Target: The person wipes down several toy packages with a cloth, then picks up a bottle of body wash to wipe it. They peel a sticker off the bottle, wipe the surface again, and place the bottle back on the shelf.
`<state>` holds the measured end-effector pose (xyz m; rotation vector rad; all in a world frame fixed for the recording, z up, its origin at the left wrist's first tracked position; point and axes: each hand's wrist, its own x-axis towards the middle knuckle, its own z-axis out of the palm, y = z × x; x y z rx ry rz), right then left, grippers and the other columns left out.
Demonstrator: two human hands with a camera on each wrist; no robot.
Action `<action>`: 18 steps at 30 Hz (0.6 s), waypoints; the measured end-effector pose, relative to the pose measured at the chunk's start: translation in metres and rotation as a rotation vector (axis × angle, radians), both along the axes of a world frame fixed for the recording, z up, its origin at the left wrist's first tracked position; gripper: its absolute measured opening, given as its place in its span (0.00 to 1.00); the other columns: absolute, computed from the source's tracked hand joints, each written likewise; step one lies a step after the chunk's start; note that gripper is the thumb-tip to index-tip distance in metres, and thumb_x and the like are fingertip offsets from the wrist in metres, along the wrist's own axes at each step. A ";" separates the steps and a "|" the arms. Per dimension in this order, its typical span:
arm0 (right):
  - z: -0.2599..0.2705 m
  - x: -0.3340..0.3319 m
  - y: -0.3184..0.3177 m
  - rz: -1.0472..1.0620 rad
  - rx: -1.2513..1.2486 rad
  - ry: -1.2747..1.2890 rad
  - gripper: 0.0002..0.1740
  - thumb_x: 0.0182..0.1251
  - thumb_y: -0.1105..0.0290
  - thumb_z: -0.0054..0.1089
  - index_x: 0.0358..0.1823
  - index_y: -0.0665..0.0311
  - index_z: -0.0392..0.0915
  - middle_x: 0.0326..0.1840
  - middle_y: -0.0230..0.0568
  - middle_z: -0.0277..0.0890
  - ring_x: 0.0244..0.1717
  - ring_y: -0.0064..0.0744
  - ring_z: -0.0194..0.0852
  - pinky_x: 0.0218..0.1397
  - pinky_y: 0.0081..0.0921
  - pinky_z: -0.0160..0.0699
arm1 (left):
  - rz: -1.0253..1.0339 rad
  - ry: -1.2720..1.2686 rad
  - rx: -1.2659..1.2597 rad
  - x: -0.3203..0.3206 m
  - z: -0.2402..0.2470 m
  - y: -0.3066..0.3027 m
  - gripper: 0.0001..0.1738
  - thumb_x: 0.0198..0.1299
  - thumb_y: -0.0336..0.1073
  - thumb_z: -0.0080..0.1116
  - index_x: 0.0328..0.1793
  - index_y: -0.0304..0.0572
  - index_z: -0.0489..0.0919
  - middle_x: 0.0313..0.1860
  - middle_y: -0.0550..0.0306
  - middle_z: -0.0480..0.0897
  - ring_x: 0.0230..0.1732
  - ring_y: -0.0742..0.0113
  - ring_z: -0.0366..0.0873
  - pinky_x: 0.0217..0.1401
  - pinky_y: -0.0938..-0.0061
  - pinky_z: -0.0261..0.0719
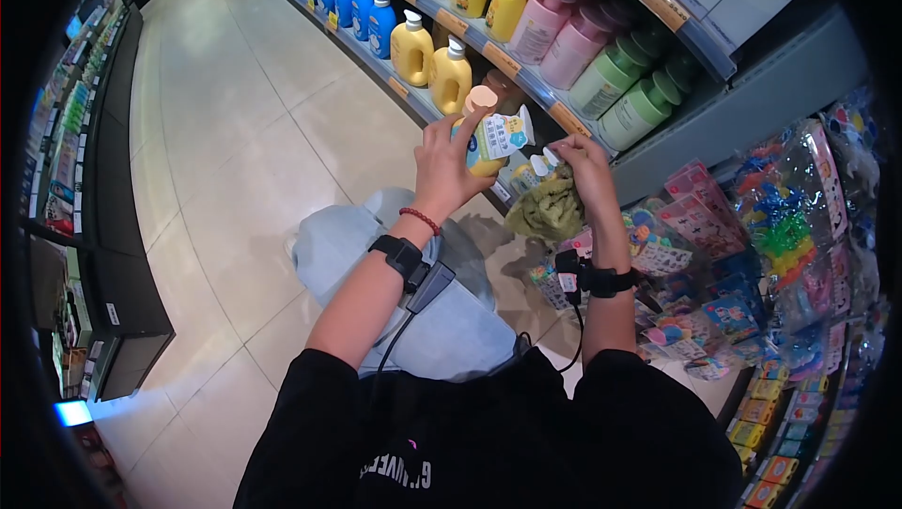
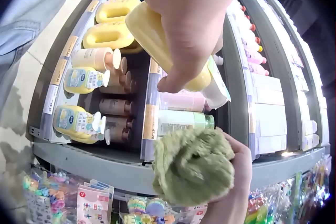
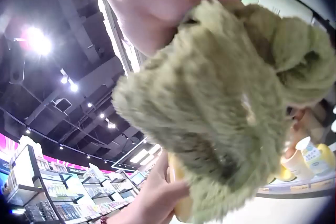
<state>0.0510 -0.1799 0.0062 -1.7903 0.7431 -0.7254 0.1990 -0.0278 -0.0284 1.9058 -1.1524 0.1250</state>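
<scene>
My left hand [image 1: 440,171], with a red bead bracelet at its wrist, grips a yellow bottle [image 1: 489,166] with a white printed label, tilted in front of the lower shelf. In the left wrist view its fingers wrap around the yellow bottle [image 2: 149,32]. My right hand [image 1: 590,176] holds a fluffy green cloth [image 1: 547,211] that hangs bunched below the fingers. The cloth [image 3: 205,98] fills most of the right wrist view and hides part of the bottle behind it. Both hands are close together near the shelf end.
Yellow pump bottles [image 1: 412,49], blue bottles [image 1: 381,25] and pink bottles [image 1: 568,49] line the shelves. Small labelled yellow bottles [image 2: 76,119] stand at the lower shelf's end. Bagged toys [image 1: 785,218] hang at right. Another shelf unit [image 1: 132,293] borders the tiled aisle [image 1: 216,133].
</scene>
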 end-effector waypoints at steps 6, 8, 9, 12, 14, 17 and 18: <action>0.025 0.024 0.002 0.119 0.283 0.138 0.21 0.61 0.54 0.61 0.30 0.69 0.76 0.27 0.36 0.76 0.28 0.18 0.73 0.29 0.17 0.70 | -0.045 -0.026 0.020 0.001 0.001 0.004 0.49 0.29 0.40 0.74 0.66 0.60 0.67 0.56 0.52 0.69 0.59 0.50 0.65 0.55 0.56 0.68; 0.032 0.029 -0.001 0.195 0.271 0.204 0.21 0.60 0.54 0.62 0.30 0.69 0.77 0.26 0.34 0.75 0.27 0.18 0.72 0.29 0.17 0.70 | -0.049 -0.044 0.055 0.000 0.003 0.005 0.50 0.29 0.40 0.75 0.66 0.61 0.66 0.57 0.52 0.69 0.60 0.50 0.64 0.55 0.56 0.67; 0.035 0.032 -0.001 0.235 0.262 0.236 0.20 0.60 0.55 0.63 0.30 0.69 0.77 0.26 0.33 0.75 0.26 0.18 0.72 0.29 0.17 0.70 | -0.050 -0.054 0.070 0.000 0.004 0.005 0.50 0.29 0.40 0.75 0.67 0.61 0.66 0.57 0.52 0.68 0.60 0.50 0.64 0.55 0.55 0.66; 0.043 0.037 0.000 0.366 0.351 0.246 0.21 0.58 0.54 0.64 0.29 0.69 0.78 0.25 0.31 0.75 0.25 0.18 0.71 0.28 0.17 0.69 | -0.062 -0.035 0.081 0.000 0.005 0.004 0.52 0.29 0.41 0.76 0.68 0.63 0.64 0.58 0.52 0.67 0.61 0.50 0.63 0.56 0.54 0.65; 0.045 0.040 -0.001 0.370 0.321 0.250 0.21 0.58 0.54 0.64 0.28 0.68 0.78 0.25 0.30 0.75 0.24 0.17 0.71 0.28 0.17 0.68 | -0.093 0.001 0.068 0.003 0.000 0.001 0.53 0.30 0.40 0.76 0.69 0.67 0.62 0.59 0.53 0.67 0.63 0.50 0.61 0.54 0.52 0.65; 0.043 0.049 -0.015 0.348 0.141 0.338 0.21 0.56 0.54 0.65 0.27 0.70 0.78 0.24 0.34 0.76 0.23 0.19 0.70 0.28 0.20 0.69 | -0.101 0.050 0.061 0.007 -0.002 -0.002 0.54 0.32 0.39 0.76 0.70 0.66 0.60 0.60 0.52 0.67 0.64 0.49 0.60 0.53 0.51 0.65; 0.042 0.053 -0.020 0.335 0.061 0.384 0.22 0.56 0.54 0.65 0.27 0.70 0.78 0.24 0.35 0.76 0.23 0.20 0.71 0.28 0.21 0.69 | -0.098 0.070 0.063 0.007 -0.004 -0.003 0.54 0.32 0.38 0.76 0.70 0.64 0.60 0.60 0.51 0.66 0.64 0.49 0.60 0.54 0.51 0.65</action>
